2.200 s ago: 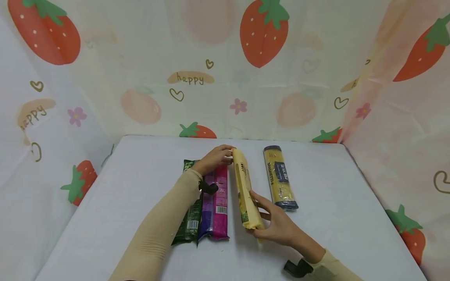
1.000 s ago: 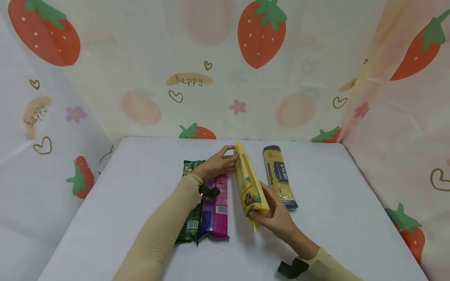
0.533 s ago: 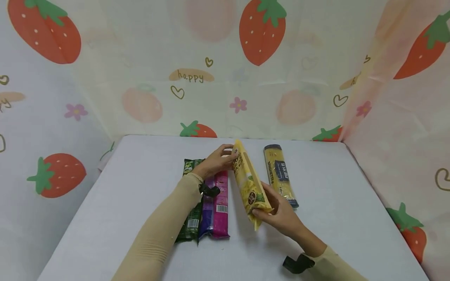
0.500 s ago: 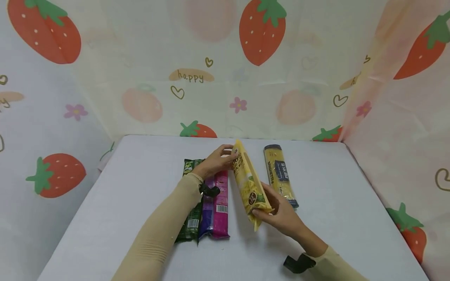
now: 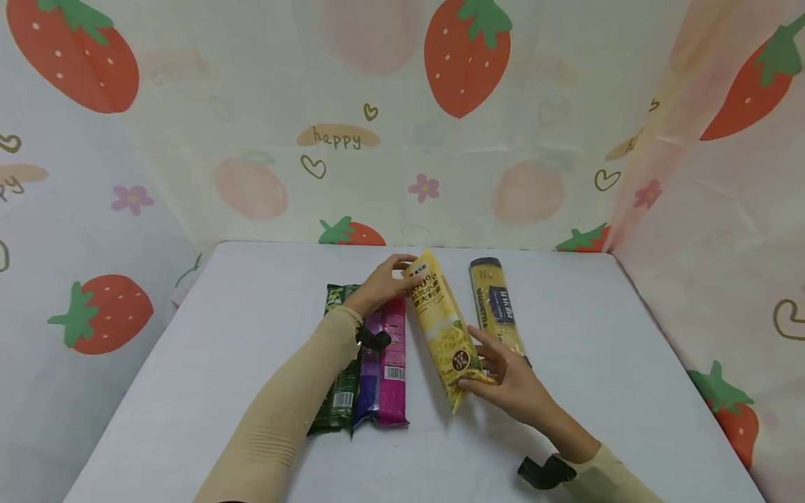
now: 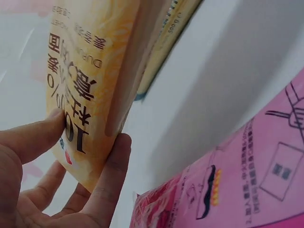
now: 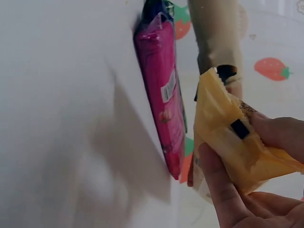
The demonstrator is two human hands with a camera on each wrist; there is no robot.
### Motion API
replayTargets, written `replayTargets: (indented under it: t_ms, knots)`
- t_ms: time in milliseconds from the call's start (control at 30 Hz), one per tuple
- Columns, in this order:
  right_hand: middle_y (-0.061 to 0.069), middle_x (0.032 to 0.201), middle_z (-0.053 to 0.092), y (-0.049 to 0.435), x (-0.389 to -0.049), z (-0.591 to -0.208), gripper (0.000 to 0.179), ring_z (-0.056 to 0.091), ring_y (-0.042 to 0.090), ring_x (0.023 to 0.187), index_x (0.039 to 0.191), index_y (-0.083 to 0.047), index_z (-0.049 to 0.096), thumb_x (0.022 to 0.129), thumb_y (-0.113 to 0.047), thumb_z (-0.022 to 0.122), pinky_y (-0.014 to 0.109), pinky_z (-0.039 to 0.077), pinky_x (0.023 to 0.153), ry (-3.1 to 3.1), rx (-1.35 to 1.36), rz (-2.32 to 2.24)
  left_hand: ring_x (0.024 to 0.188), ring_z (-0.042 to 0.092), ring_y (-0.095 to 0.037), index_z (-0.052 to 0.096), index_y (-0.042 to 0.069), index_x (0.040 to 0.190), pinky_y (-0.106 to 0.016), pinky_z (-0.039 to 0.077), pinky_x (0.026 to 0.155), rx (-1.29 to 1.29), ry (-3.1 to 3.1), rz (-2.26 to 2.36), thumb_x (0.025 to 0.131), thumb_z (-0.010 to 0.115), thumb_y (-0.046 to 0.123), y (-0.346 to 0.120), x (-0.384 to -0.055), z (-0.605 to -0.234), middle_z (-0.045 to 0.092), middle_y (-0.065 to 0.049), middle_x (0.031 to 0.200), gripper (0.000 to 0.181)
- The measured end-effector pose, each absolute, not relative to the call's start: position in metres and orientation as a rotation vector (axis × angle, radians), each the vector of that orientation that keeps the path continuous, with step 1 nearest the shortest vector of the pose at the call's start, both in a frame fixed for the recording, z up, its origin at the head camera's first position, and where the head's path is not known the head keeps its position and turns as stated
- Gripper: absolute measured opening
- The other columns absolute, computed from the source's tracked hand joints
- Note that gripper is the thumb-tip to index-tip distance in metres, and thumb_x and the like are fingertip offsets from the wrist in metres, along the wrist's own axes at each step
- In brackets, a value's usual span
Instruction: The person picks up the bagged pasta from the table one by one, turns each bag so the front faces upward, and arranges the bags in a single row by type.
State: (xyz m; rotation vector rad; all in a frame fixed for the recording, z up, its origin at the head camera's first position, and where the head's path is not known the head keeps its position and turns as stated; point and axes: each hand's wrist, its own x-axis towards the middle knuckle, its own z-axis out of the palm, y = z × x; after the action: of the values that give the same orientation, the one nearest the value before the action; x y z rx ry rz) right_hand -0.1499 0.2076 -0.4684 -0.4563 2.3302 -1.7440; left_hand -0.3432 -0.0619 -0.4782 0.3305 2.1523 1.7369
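Observation:
A yellow pasta packet (image 5: pixel 445 325) is held tilted above the white table between both hands, its printed front turned up toward the head camera. My left hand (image 5: pixel 382 285) pinches its far end, thumb on the printed front and fingers behind, as the left wrist view shows on the packet (image 6: pixel 95 85). At the near end my right hand (image 5: pixel 509 381) grips the crimped corner; in the right wrist view the thumb and fingers (image 7: pixel 219 183) press the folded end of the packet (image 7: pixel 228 133) from two sides.
Left of the held packet lie a pink and purple packet (image 5: pixel 394 370) and a dark green packet (image 5: pixel 342 398), side by side, partly under the left arm. A spaghetti packet (image 5: pixel 497 300) with dark ends lies to the right, its near end behind the right hand. Strawberry-print curtains (image 5: pixel 377 175) enclose the table.
The yellow packet has been lifted and rolled from its narrow edge so that its printed front faces up. My right hand has shifted slightly right with the near end. The other packets stay put.

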Motion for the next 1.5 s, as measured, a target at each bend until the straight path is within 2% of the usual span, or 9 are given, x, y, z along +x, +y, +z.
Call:
replayTargets:
  t_ms: [200,400,633,800,967,1200,1500]
  knots:
    - [0.028,0.147,0.056,0.206,-0.151,-0.475,0.088,0.069,0.037,0.12,0.167,-0.004,0.036,0.094,-0.01,0.085,0.03,0.062,0.091,2.331,-0.407,-1.711,0.131,0.059,-0.034,0.044,0.017,0.163,-0.048,0.054,0.106,0.386,2.234,1.621,0.103,0.076,0.018,-0.059,-0.346,-0.474,0.039,-0.019,0.164,0.069]
    - [0.026,0.147,0.056,0.201,-0.153,-0.482,0.089,0.066,0.039,0.124,0.168,-0.004,0.034,0.094,-0.008,0.085,0.029,0.058,0.098,2.301,-0.392,-1.714,0.135,0.053,-0.036,0.044,0.015,0.164,-0.046,0.05,0.104,0.439,2.303,1.526,0.103,0.076,0.019,-0.055,-0.355,-0.476,0.042,-0.019,0.161,0.069]
    - [0.026,0.147,0.057,0.197,-0.157,-0.488,0.091,0.065,0.038,0.126,0.168,-0.004,0.033,0.094,-0.009,0.085,0.029,0.058,0.101,2.3,-0.334,-1.722,0.136,0.053,-0.035,0.042,0.011,0.165,-0.049,0.048,0.109,0.464,2.296,1.496,0.105,0.073,0.017,-0.045,-0.359,-0.476,0.042,-0.019,0.162,0.068]
    - [0.024,0.146,0.057,0.191,-0.16,-0.489,0.09,0.066,0.037,0.125,0.168,-0.003,0.033,0.094,-0.011,0.085,0.03,0.059,0.1,2.325,-0.302,-1.711,0.136,0.054,-0.035,0.036,0.01,0.167,-0.048,0.046,0.115,0.488,2.283,1.453,0.103,0.075,0.021,-0.037,-0.364,-0.479,0.042,-0.022,0.16,0.075]
    - [0.024,0.148,0.057,0.187,-0.164,-0.488,0.09,0.067,0.036,0.124,0.167,0.0,0.033,0.095,-0.011,0.085,0.029,0.059,0.097,2.357,-0.262,-1.693,0.143,0.046,-0.035,0.035,0.012,0.168,-0.049,0.038,0.122,0.489,2.34,1.367,0.099,0.08,0.031,-0.033,-0.369,-0.484,0.036,-0.022,0.165,0.085]
    - [0.025,0.148,0.056,0.185,-0.168,-0.49,0.088,0.067,0.038,0.125,0.167,0.001,0.033,0.095,-0.01,0.084,0.034,0.06,0.099,2.363,-0.214,-1.691,0.135,0.05,-0.033,0.034,0.01,0.168,-0.048,0.039,0.12,0.504,2.37,1.318,0.097,0.081,0.035,-0.03,-0.376,-0.49,0.045,-0.022,0.158,0.089]
    - [0.021,0.146,0.06,0.181,-0.176,-0.496,0.088,0.068,0.035,0.123,0.167,-0.002,0.035,0.094,-0.007,0.085,0.034,0.06,0.098,2.38,-0.141,-1.695,0.139,0.044,-0.036,0.034,0.01,0.168,-0.048,0.039,0.119,0.474,2.418,1.269,0.096,0.08,0.035,-0.025,-0.383,-0.494,0.033,-0.025,0.167,0.089]
